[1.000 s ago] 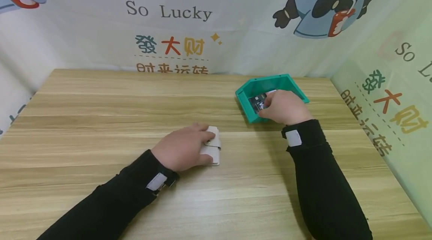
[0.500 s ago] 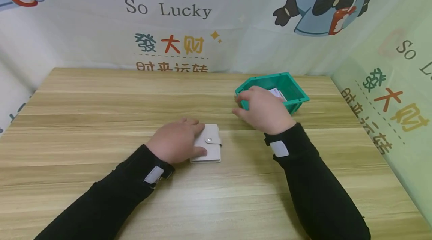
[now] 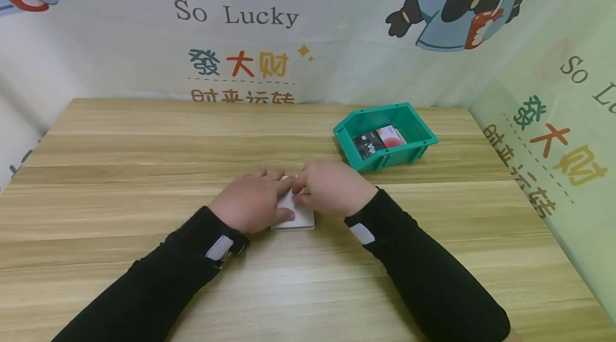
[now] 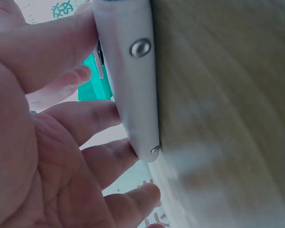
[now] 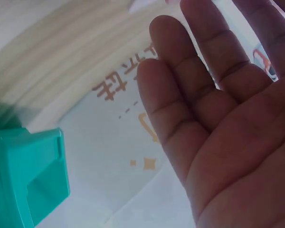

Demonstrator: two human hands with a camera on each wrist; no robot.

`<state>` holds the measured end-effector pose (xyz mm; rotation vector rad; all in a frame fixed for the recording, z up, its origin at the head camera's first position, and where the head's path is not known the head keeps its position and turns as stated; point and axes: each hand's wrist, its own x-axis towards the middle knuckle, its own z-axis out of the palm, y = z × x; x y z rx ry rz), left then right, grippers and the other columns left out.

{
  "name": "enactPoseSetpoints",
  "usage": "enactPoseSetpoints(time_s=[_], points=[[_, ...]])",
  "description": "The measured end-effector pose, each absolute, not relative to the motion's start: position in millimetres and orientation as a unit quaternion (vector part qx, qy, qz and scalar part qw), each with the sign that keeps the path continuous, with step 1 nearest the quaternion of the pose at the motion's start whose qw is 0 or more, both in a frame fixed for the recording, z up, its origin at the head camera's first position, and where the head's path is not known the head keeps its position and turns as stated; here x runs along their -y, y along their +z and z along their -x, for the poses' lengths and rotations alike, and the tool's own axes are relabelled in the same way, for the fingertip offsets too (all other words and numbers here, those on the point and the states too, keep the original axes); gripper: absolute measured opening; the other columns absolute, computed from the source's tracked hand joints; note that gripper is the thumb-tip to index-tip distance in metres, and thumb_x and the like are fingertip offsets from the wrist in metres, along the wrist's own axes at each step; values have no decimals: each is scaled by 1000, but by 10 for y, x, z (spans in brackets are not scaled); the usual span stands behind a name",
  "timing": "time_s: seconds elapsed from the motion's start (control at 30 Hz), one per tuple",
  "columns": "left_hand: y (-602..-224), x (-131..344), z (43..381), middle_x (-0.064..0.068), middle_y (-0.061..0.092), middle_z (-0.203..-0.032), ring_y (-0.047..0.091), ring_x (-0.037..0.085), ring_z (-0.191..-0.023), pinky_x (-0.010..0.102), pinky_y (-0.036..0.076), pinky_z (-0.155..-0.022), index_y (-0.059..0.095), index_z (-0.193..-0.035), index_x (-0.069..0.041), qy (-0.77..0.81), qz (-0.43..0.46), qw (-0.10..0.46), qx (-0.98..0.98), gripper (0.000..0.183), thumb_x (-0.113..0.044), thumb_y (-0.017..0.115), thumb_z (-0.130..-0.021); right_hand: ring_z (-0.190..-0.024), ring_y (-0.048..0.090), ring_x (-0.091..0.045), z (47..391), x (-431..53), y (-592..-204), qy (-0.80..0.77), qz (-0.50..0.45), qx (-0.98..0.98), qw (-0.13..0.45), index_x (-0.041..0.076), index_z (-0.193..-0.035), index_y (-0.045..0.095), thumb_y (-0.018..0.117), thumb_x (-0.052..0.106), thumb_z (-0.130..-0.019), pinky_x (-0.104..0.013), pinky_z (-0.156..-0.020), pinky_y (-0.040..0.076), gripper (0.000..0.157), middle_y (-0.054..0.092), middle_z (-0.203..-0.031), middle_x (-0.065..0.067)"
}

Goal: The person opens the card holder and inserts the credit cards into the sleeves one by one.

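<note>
A small white card holder (image 3: 303, 219) lies on the wooden table in the head view. My left hand (image 3: 250, 200) rests on its left part, thumb and fingers spread over the cover. In the left wrist view, the card holder's edge (image 4: 133, 90) shows two metal studs, with thumb and fingers against it. My right hand (image 3: 334, 187) is over its right side, thumb and index finger pinching at the snap strap, which they hide. The right wrist view shows the other fingers (image 5: 180, 80) of that hand held out straight; the pinch lies outside that view.
A green bin (image 3: 397, 159) stands at the back right, beyond the right hand. Inside lie a black VIP card (image 3: 368, 144) and a pink and white card (image 3: 392, 136). A printed cloth (image 3: 337, 64) hangs along the table's back edge.
My right hand has left the green bin and come down leftward to the card holder's strap. My left hand has drawn slightly left, and the card holder now lies partly uncovered.
</note>
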<state>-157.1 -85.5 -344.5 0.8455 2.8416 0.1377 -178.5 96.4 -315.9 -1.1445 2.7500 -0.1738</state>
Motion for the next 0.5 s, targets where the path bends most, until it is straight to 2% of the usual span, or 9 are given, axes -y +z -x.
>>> enactPoseSetpoints(time_s=[0.27, 0.5], points=[[-3465, 852, 1563, 10, 33, -147, 23, 41, -129, 58, 26, -103, 36, -145, -21, 51, -279, 94, -954, 67, -54, 54, -89, -73, 53, -8, 1838, -925, -3295, -59, 392, -914, 90, 21, -104, 72, 65, 23, -87, -27, -71, 49, 18, 66, -90, 6], [-3470, 863, 1570, 9, 33, -147, 22, 41, -129, 59, 24, -103, 36, -145, -24, 59, -271, 94, -956, 67, -55, 53, -89, -75, 52, -8, 1830, -926, -3293, -48, 394, -913, 90, 20, -106, 71, 68, 24, -86, -26, -72, 49, 21, 66, -92, 5]])
